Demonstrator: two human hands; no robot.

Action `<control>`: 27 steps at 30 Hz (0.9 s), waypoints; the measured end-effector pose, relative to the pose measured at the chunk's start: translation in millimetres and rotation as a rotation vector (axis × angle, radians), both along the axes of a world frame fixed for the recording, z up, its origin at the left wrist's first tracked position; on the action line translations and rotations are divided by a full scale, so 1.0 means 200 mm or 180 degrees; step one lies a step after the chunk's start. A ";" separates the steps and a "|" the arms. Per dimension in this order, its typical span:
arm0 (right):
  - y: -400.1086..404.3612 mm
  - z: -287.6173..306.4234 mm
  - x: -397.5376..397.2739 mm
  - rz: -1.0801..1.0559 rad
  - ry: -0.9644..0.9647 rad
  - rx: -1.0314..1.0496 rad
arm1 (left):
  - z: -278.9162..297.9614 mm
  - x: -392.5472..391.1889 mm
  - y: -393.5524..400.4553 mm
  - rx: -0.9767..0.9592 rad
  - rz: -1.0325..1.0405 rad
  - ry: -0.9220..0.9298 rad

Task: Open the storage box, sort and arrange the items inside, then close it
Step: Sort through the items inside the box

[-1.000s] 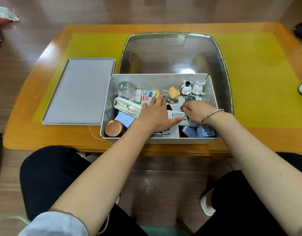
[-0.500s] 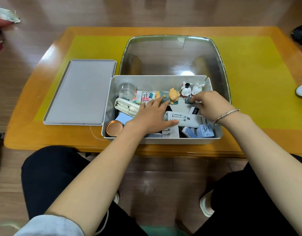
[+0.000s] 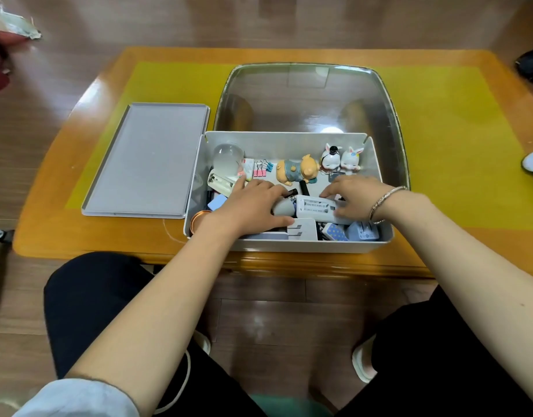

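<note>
Both hands working inside the open grey plastic storage box (image 3: 289,246) w/ the long white rectangular adapter (image 3: 318,208) lying left-right btwn them, right hand (image 3: 354,197) touching it w/ relaxed fingers, left hand (image 3: 253,206) flat on a grey oval thing (image 3: 282,207).

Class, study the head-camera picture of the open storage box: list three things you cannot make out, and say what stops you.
- Print on the white adapter: too small, head view.
- Items under the left hand in the storage box: covered by the palm.
- Copper tin: partly hidden behind the left wrist and box wall.
- What the right hand touches: its fingertips hide it.
</note>
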State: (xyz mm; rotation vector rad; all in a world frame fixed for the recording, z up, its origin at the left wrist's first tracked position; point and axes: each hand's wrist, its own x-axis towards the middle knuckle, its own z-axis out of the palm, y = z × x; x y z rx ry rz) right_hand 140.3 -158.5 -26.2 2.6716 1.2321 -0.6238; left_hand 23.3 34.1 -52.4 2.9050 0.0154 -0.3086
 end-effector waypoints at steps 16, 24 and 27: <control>0.19 0.05 -0.02 -0.0572 0.0512 0.1951 | 0.03 -0.28 0.32 -0.0574 0.1590 -0.1409; 0.49 0.02 -0.11 -0.0423 0.0836 0.1967 | -0.02 -0.37 0.38 -0.0779 0.1721 -0.1156; 0.53 0.02 -0.13 -0.0468 0.1020 0.2113 | -0.03 -0.39 0.40 -0.0799 0.1583 -0.1134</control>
